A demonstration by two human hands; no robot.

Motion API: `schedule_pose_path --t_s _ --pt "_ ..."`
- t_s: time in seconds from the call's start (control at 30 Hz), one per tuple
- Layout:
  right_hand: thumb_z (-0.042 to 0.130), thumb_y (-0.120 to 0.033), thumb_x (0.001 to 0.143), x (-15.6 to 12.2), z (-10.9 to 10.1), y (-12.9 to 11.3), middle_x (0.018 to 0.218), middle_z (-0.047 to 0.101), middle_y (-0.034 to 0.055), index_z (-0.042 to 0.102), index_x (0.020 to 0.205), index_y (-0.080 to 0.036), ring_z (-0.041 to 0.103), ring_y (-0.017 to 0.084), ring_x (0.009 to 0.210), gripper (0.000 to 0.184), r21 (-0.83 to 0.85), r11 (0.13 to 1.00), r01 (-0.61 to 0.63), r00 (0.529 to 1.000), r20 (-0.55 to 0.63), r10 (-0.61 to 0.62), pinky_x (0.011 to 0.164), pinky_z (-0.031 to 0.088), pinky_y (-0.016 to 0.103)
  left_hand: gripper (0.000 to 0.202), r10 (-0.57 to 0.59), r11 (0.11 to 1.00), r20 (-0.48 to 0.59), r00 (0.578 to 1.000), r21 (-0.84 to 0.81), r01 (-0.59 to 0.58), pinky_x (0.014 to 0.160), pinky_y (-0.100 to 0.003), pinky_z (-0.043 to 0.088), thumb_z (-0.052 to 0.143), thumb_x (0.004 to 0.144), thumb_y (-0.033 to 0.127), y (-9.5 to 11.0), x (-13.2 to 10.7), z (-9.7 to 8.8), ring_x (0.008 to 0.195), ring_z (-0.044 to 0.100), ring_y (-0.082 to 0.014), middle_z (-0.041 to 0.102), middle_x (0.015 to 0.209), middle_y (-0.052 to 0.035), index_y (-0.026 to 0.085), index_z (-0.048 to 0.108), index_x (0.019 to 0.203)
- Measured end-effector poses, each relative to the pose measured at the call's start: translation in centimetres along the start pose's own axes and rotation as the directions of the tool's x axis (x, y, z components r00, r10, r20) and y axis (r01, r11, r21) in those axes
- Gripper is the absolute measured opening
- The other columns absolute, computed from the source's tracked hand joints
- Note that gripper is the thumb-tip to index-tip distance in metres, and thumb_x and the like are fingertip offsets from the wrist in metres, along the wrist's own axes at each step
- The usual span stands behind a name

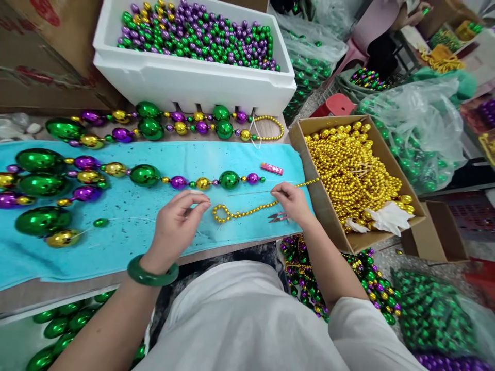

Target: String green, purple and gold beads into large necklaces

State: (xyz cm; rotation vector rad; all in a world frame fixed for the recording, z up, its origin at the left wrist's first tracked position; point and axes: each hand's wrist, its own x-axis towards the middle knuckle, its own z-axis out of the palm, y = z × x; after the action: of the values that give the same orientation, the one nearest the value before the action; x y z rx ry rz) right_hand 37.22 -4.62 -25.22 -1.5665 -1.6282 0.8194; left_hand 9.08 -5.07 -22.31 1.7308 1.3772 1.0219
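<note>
Ref: blue cloth [112, 252] on the desk [27, 296]. Its left end carried a large green bead [43, 221], a gold bead [62, 238] beside it and a small green bead [101, 222] on white thread [131, 219]. Behind those, a multicolour strand [145, 175] ran lengthwise along the cloth. Just past the cloth's far edge lay a looped strand [150, 129].

Left hand [181, 221] was above the cloth's middle: grip drawn nearly closed, thumb and forefinger tips close; couldn't tell whether it had hold of thread. Foam box [193, 77] of small beads stood behind the cloth. Gold bead chain [253, 209] lay on the cloth between the hands, loop at its left end. Needle [247, 194] pointed left above the cloth, pinched in the right hand [293, 203], grip closed on it. Small red block [271, 168] sat on the cloth behind that hand, snips [277, 217] in front. Cardboard box [328, 226] of gold beads stood off the cloth's right end.
</note>
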Motion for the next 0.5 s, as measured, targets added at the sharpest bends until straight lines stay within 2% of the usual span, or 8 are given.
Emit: schedule_pose_path --t_s 0.07,0.17,0.33,0.5 --pt "0.058 -0.027 0.081 -0.2 -0.7 1.2 0.069 0.062 0.0008 0.063 0.074 -0.019 0.054 0.015 0.065 0.012 -0.015 0.996 -0.083 0.997 0.003 0.083 0.064 0.042 0.028 0.016 -0.069 0.998 0.020 0.997 -0.012 0.069 0.061 -0.024 0.049 0.058 0.086 0.033 -0.7 0.0 0.0 0.079 0.061 -0.0147 0.065 0.088 -0.0014 0.020 0.066 0.080" --pt "0.055 -0.027 0.083 -0.6 -0.4 1.6 0.073 0.064 0.0020 0.064 0.077 -0.019 0.056 0.016 0.068 0.013 -0.040 0.996 -0.075 0.997 0.004 0.075 0.065 0.043 0.028 0.018 -0.086 0.995 0.030 0.996 0.055 0.084 0.064 -0.025 0.049 0.057 0.087 0.034 -1.4 0.1 0.7 0.078 0.061 -0.0147 0.066 0.088 -0.0013 0.021 0.068 0.083" --pt "0.054 -0.019 0.084 -0.9 0.2 1.6 0.088 0.067 0.0056 0.067 0.084 -0.020 0.061 0.019 0.081 0.013 -0.242 0.969 0.046 0.996 0.079 -0.027 0.074 0.045 0.030 0.021 -0.048 0.948 0.123 0.991 0.319 0.007 0.079 -0.030 0.048 0.052 0.089 0.030 -2.3 -0.4 1.6 0.084 0.062 -0.0175 0.068 0.087 -0.0031 0.020 0.070 0.087" --pt "0.051 -0.014 0.086 -0.9 -0.3 2.5 0.094 0.065 0.0073 0.068 0.088 -0.020 0.061 0.021 0.084 0.018 -0.439 0.897 0.054 0.988 0.152 0.015 0.073 0.045 0.031 0.026 -0.013 0.856 0.234 0.972 0.505 -0.110 0.081 -0.035 0.046 0.046 0.093 0.028 -3.0 -1.0 3.5 0.087 0.059 -0.0226 0.066 0.087 -0.0066 0.018 0.070 0.090"
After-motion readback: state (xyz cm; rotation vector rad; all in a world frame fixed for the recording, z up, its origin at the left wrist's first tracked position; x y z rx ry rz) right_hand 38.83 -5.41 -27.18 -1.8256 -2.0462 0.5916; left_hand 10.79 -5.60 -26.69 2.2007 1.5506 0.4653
